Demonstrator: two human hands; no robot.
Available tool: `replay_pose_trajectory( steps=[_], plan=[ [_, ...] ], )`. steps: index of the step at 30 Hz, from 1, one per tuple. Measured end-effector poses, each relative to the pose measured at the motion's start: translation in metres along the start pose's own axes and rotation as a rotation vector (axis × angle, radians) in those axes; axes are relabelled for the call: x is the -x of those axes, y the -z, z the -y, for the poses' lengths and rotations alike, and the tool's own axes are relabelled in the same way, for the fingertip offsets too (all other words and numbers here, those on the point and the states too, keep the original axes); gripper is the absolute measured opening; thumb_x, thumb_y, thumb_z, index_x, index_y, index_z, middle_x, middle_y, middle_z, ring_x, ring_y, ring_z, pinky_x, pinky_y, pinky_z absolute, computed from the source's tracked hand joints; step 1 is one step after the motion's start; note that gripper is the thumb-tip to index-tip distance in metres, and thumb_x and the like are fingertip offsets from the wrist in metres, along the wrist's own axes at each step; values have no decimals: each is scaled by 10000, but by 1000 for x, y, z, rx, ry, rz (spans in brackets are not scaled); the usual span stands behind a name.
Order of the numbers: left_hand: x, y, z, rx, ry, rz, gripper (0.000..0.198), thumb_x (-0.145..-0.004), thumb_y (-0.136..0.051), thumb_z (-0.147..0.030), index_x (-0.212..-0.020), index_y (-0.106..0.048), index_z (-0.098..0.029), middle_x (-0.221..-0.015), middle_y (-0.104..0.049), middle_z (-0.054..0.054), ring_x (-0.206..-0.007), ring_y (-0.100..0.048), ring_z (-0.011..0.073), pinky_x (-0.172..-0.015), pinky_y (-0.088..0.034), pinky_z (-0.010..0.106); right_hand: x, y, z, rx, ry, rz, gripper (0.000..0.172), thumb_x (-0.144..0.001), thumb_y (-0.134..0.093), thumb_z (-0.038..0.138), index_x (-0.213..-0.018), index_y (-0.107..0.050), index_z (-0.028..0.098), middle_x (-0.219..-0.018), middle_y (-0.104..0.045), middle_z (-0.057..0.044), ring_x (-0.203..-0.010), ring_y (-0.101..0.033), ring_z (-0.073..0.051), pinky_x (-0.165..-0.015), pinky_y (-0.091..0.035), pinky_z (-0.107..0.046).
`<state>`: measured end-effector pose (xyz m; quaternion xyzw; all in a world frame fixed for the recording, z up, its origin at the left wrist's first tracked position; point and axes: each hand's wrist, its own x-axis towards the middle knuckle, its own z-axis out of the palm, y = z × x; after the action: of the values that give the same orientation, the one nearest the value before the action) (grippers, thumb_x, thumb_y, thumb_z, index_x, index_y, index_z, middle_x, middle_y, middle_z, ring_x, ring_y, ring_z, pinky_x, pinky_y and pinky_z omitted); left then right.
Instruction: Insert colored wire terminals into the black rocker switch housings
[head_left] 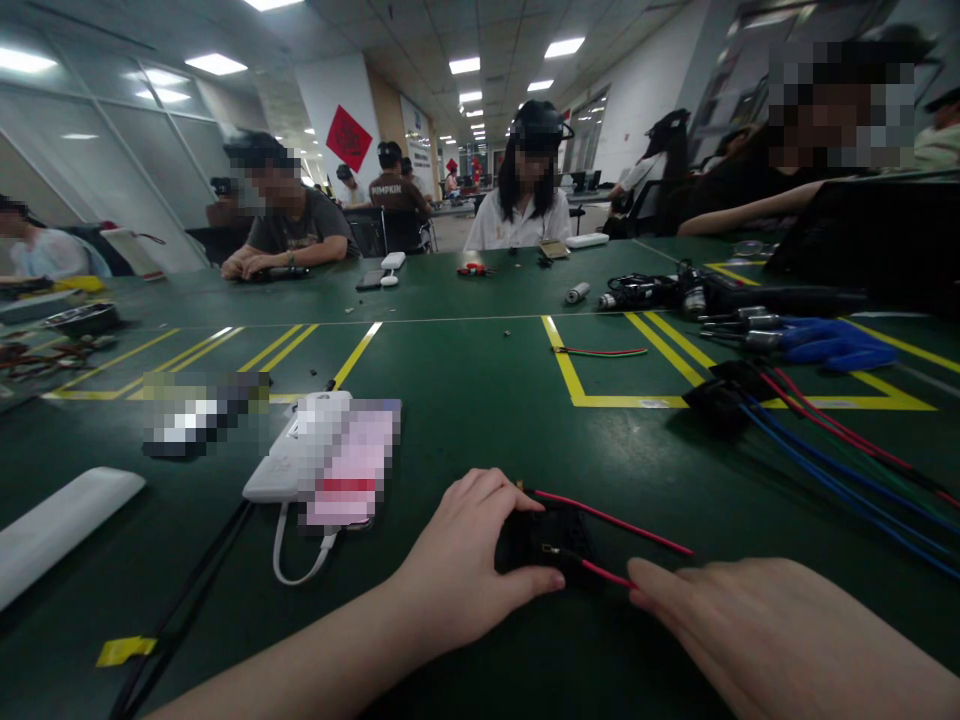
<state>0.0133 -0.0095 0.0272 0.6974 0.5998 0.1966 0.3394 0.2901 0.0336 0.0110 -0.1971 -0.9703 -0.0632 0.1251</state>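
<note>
Near the front of the green table, my left hand (480, 540) is closed round a small black block (555, 530), thumb on the near side and fingers over the far side. A red wire (622, 524) runs from the block's far edge out to the right. My right hand (750, 610) pinches a second red wire (606, 573) between thumb and fingers. That wire's metal end, with a black sleeve behind it, lies over the block's near part. Whether the end is seated in the block I cannot tell.
To the left lie a white power strip (300, 450), a pink-screened phone (356, 465) and a long white object (60, 530). On the right are bundled blue wires (810, 460), blue gloves (840, 343) and black cables (645, 290). Several people sit around the table (450, 390).
</note>
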Motion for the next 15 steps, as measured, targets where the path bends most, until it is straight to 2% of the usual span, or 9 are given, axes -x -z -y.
replay_pose_trajectory(
  steps=[4,7,15],
  plan=[
    [0,-1,0,-7,4,3,472,-886,-1005,-277,-1274,-758,-173,-1320,-714,109,-1306,-634,372,-1157,-491,550,-3,-6,6,-23,-44,80,396,-734,-624,-29,-968,-719,276,-652,-759,78,-433,-718,-181,-399,-455,-304],
    [0,-2,2,-3,-5,-6,476,-885,-1008,-286,-1273,-756,-176,-1318,-713,106,-1308,-632,371,-1157,-489,549,-6,-6,7,-16,-42,81,408,-725,-625,-45,-964,-718,272,-659,-759,78,-433,-716,-179,-404,-442,-320],
    [0,-1,2,-2,6,-3,463,-890,-999,-267,-1268,-752,-163,-1304,-709,103,-1279,-633,359,-1130,-506,543,-7,10,-4,46,19,-104,390,-771,-522,2,-1012,-694,256,-650,-740,54,-421,-691,-163,-405,-463,-316]
  ],
)
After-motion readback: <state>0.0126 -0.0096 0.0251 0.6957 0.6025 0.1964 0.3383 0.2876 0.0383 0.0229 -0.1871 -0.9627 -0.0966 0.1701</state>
